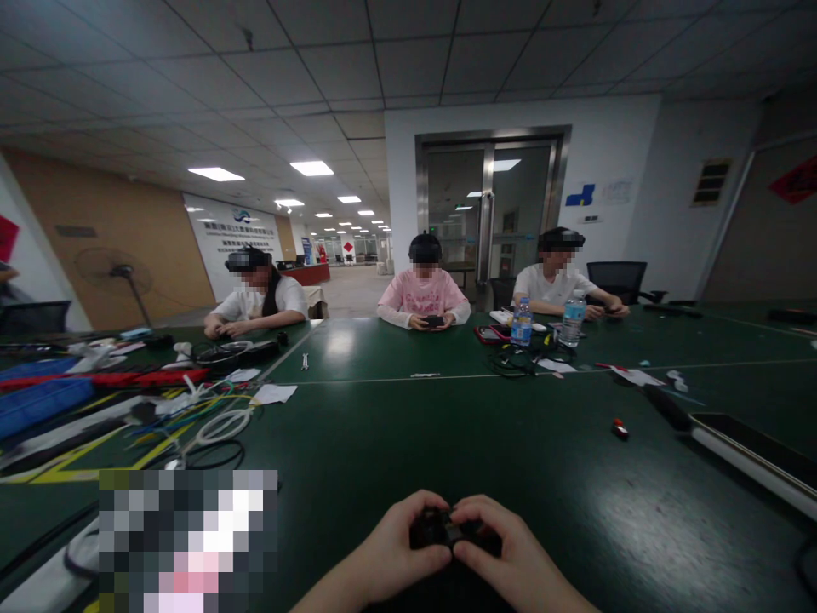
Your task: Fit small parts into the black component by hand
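Observation:
Close to me at the bottom middle, my left hand (399, 538) and my right hand (504, 536) grip a small black object (450, 533) between them. Thumbs press its near side and curled fingers wrap over its far side. Its surface looks dark and partly glossy, but the fingers cover most of it, so its kind cannot be made out. Both hands are closed, just above the green tabletop (357, 451). To the right, apart from my hands, lies a small red and dark piece (619, 428).
Cables (223, 426), a blue tray (44, 407) and a power strip (57, 566) crowd the left side. A blurred patch (191, 545) hides something there. Across the table sit three people with headsets, near water bottles (522, 323). A long white-edged device (753, 460) lies right.

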Demonstrator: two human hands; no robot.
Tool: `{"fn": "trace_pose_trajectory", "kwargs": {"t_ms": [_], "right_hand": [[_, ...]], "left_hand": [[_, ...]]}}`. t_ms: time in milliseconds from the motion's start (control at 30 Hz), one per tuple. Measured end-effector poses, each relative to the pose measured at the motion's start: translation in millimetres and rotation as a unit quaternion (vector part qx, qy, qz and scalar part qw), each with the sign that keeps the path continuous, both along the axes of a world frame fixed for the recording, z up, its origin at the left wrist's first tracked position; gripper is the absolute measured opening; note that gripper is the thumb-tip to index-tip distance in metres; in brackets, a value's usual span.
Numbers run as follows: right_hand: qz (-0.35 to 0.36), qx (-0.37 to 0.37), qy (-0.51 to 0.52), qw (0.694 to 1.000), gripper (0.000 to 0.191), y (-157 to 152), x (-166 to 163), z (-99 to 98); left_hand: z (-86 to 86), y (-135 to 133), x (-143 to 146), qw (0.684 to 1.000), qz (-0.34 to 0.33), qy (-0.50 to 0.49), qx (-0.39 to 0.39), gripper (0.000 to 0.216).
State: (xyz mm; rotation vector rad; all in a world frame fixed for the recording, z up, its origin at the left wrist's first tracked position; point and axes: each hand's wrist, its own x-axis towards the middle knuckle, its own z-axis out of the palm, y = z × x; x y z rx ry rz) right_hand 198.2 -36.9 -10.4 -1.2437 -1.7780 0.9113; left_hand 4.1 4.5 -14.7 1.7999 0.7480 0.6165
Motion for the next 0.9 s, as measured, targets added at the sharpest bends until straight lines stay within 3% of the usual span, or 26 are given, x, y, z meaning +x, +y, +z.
{"fn": "trace_pose_trajectory", "kwargs": {"t_ms": [900], "right_hand": [[-0.002, -0.014, 0.006, 1.000, 0.019, -3.0, -2.7, 2.7]], "left_hand": [[-1.3, 0.7, -0.1, 1.000, 0.011, 0.007, 0.001, 0.041]]}}
